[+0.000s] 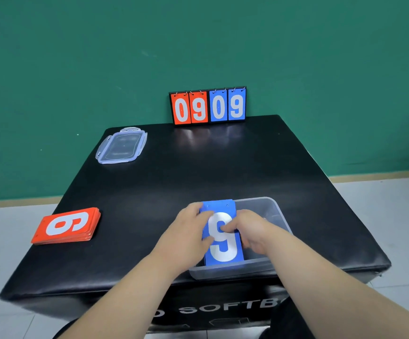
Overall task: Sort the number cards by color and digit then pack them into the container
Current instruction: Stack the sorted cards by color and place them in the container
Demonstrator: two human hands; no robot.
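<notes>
A stack of blue number cards (223,250) with a white 9 on top sits tilted in the clear plastic container (269,206) at the table's near edge. My left hand (190,226) grips the stack's left edge, thumb on the top card. My right hand (248,228) grips its right edge, thumb pressing on the digit. A stack of red number cards (67,226), a white 9 on top, lies flat at the near left of the table.
The container's clear lid (121,145) lies at the far left of the black padded table (198,167). A small flip scoreboard (208,106) reading 0 9 0 9 stands at the far edge against the green wall.
</notes>
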